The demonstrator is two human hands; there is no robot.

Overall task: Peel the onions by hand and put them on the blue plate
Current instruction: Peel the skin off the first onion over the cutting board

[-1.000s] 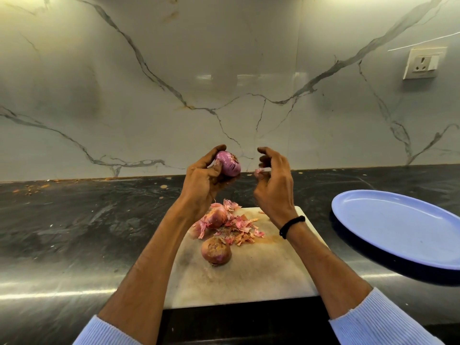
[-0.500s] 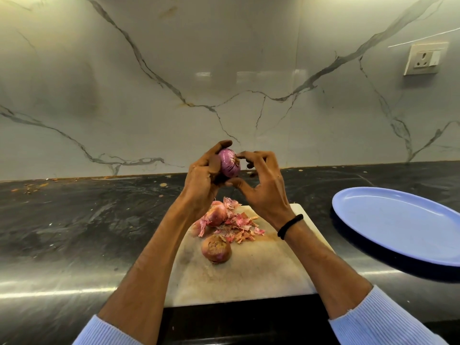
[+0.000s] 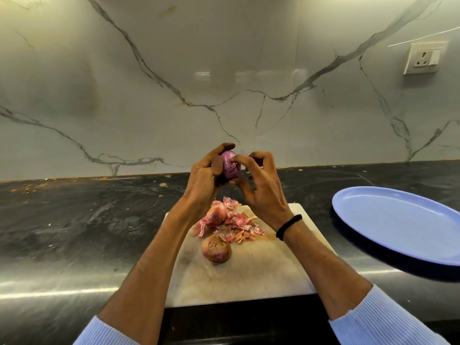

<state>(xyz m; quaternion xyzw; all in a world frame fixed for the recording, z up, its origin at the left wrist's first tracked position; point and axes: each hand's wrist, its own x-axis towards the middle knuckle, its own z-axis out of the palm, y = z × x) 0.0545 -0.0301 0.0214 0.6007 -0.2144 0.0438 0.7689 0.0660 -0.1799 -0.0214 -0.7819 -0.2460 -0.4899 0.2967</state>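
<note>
My left hand (image 3: 204, 176) gripped the round purple part-peeled onion (image 3: 230, 165) above the pale stone cutting board (image 3: 251, 280), my right hand (image 3: 265, 191) pinching its skin; a brown-skinned onion (image 3: 216, 251) and a pinker onion (image 3: 216, 215) lay unpeeled on the board; none had reached the oval blue plate (image 3: 398, 220), right; the way there looked unobstructed.

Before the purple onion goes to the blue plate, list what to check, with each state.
1. Left hand grips the purple onion: ok.
2. Right hand pinches it too: ok.
3. Purple onion free of all skin: cannot tell, its far side is hidden.
4. Blue plate bare, room to set it down: ok.
5. Near onion and far onion on the cutting board peeled: not ok.
</note>
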